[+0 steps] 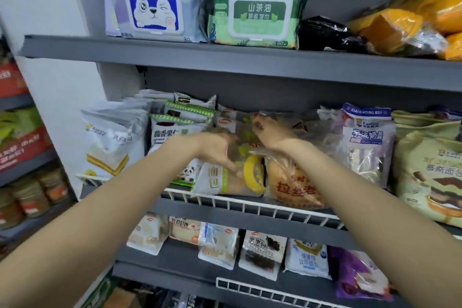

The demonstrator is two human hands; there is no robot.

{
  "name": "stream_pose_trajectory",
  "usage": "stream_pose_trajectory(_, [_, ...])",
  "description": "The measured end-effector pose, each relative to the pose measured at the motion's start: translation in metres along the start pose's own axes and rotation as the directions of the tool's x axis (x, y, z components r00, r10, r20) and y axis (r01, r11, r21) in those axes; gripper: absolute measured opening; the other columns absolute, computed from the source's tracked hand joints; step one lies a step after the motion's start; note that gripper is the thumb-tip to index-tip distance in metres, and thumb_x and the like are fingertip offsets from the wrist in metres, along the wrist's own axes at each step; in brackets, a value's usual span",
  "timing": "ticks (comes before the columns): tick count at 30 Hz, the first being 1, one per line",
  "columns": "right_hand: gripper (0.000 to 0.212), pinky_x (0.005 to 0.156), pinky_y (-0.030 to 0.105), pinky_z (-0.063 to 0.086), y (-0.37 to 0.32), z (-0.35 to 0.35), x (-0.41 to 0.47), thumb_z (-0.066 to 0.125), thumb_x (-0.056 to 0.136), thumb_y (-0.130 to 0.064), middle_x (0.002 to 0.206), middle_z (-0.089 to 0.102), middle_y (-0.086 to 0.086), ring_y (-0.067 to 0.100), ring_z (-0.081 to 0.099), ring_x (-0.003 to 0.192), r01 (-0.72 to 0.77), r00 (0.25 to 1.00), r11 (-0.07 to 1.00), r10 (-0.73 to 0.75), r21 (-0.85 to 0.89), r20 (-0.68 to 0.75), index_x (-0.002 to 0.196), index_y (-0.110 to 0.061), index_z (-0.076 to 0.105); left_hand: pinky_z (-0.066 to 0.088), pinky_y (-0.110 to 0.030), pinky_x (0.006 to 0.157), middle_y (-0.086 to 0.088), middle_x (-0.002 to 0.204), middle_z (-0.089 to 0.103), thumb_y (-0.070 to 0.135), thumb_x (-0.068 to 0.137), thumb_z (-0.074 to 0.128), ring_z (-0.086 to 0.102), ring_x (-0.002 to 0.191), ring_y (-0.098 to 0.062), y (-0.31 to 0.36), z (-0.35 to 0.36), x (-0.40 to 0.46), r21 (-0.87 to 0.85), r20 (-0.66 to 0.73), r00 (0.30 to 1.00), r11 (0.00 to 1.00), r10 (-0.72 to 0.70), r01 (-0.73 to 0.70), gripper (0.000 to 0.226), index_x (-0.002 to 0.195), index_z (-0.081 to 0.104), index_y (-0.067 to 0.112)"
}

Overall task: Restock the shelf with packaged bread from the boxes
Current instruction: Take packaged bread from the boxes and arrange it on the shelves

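Note:
Both my hands are at the middle shelf, which is packed with bagged bread behind a white wire rail. My right hand is curled and pinches the top of a clear bag of golden bread with red characters, which stands at the shelf front. My left hand lies with its fingers stretched down against the neighbouring bread pack with a yellow ring, just left of the clear bag. Both packs rest against the rail. No boxes are in view.
Wet-wipe packs and yellow bags fill the upper shelf. White and green bread packs crowd the left, purple-topped and beige packs the right. More bread lies on the lower shelf. A neighbouring rack stands at far left.

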State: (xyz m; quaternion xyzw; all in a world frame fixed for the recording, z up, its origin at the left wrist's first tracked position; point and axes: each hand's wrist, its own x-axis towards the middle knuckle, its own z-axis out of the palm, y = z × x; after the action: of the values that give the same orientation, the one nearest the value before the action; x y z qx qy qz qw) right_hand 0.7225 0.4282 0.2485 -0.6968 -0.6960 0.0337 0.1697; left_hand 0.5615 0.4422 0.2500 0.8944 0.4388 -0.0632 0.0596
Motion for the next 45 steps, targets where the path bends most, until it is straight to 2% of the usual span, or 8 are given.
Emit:
stream_pose_trajectory(8, [0.075, 0.103, 0.031, 0.039, 0.003, 0.012, 0.044, 0.068, 0.08, -0.046, 0.146, 0.042, 0.006, 0.026, 0.044, 0.13, -0.025, 0.974, 0.995, 0.045, -0.092, 0.223, 0.143, -0.018, 0.038, 0.051, -0.033, 0.084, -0.007, 0.121, 0.057, 0.062, 0.056, 0.078, 0.056, 0.105, -0.027, -0.007, 0.013, 0.015, 0.107, 0.046, 0.999, 0.994, 0.016, -0.021, 0.1, 0.134, 0.038, 0.014])
stream_pose_trajectory(13, [0.035, 0.071, 0.025, 0.041, -0.001, 0.024, 0.062, 0.068, 0.078, -0.051, 0.105, 0.065, 0.01, 0.022, 0.059, 0.093, -0.01, 0.991, 0.974, 0.04, -0.226, 0.129, 0.082, -0.017, 0.06, 0.045, -0.036, 0.095, -0.01, 0.122, 0.055, 0.066, 0.057, 0.074, 0.051, 0.115, -0.028, -0.006, 0.019, 0.019, 0.222, -0.085, 0.996, 0.975, 0.028, -0.009, 0.095, 0.13, 0.046, 0.011])
stream_pose_trajectory(17, [0.027, 0.117, 0.037, 0.013, -0.005, 0.021, 0.065, 0.054, 0.088, -0.026, 0.127, 0.058, 0.009, 0.024, 0.043, 0.128, -0.033, 0.99, 0.898, -0.029, -0.439, -0.135, 0.113, -0.018, 0.062, 0.025, -0.043, 0.107, -0.011, 0.133, 0.042, 0.06, 0.06, 0.075, 0.037, 0.126, -0.028, 0.001, 0.025, 0.023, 0.402, -0.321, 0.944, 0.913, 0.07, 0.069, 0.097, 0.132, 0.035, 0.008])
stream_pose_trajectory(22, [0.035, 0.117, 0.041, 0.013, -0.006, 0.009, 0.063, 0.038, 0.096, -0.014, 0.14, 0.041, 0.014, 0.031, 0.028, 0.134, -0.085, 0.978, 0.879, -0.016, -0.469, -0.208, 0.127, -0.013, 0.054, 0.042, -0.035, 0.09, -0.01, 0.112, 0.056, 0.042, 0.056, 0.082, 0.053, 0.106, -0.025, 0.011, 0.032, 0.041, 0.467, -0.533, 0.841, 0.862, 0.097, 0.197, 0.072, 0.113, 0.054, 0.01])
stream_pose_trajectory(27, [0.056, 0.113, 0.04, 0.026, 0.003, -0.003, 0.06, 0.047, 0.095, -0.021, 0.154, 0.017, 0.012, 0.03, 0.013, 0.144, 0.014, 0.998, 0.97, 0.0, -0.244, 0.056, 0.146, -0.014, 0.026, 0.052, -0.032, 0.07, -0.006, 0.077, 0.062, 0.023, 0.049, 0.072, 0.061, 0.07, -0.025, -0.004, 0.042, 0.055, 0.455, -0.668, 0.714, 0.875, 0.211, 0.167, 0.033, 0.078, 0.062, 0.012])
stream_pose_trajectory(35, [0.111, 0.12, 0.044, -0.003, 0.004, -0.016, 0.043, 0.067, 0.074, -0.057, 0.16, -0.012, -0.002, 0.021, -0.015, 0.147, 0.106, 0.944, 0.939, 0.009, -0.328, 0.331, 0.152, -0.026, -0.006, 0.019, -0.037, 0.113, -0.011, 0.134, 0.03, 0.059, 0.052, 0.08, 0.025, 0.129, -0.03, -0.02, 0.036, 0.046, 0.276, -0.413, 0.896, 0.96, 0.167, -0.052, 0.111, 0.136, 0.029, 0.007])
stream_pose_trajectory(40, [0.157, 0.115, 0.05, 0.022, -0.005, 0.016, 0.059, 0.062, 0.012, -0.091, 0.159, 0.011, -0.003, 0.023, 0.013, 0.146, 0.161, 0.896, 0.901, 0.037, -0.402, 0.442, 0.15, -0.033, 0.012, 0.002, -0.037, 0.12, -0.016, 0.156, 0.001, 0.067, 0.051, 0.077, -0.001, 0.146, -0.031, -0.032, 0.025, 0.038, 0.228, -0.379, 0.923, 0.973, 0.066, 0.024, 0.137, 0.149, 0.006, 0.003])
stream_pose_trajectory(45, [0.134, 0.118, 0.049, 0.014, -0.012, 0.009, 0.044, 0.076, 0.046, -0.068, 0.16, 0.001, 0.003, 0.025, 0.001, 0.147, 0.137, 0.939, 0.899, 0.016, -0.417, 0.344, 0.151, -0.026, 0.006, 0.013, -0.037, 0.117, -0.013, 0.152, 0.028, 0.07, 0.05, 0.075, 0.022, 0.142, -0.028, -0.02, 0.017, 0.046, 0.327, -0.349, 0.936, 0.941, 0.035, 0.086, 0.122, 0.143, 0.028, 0.007])
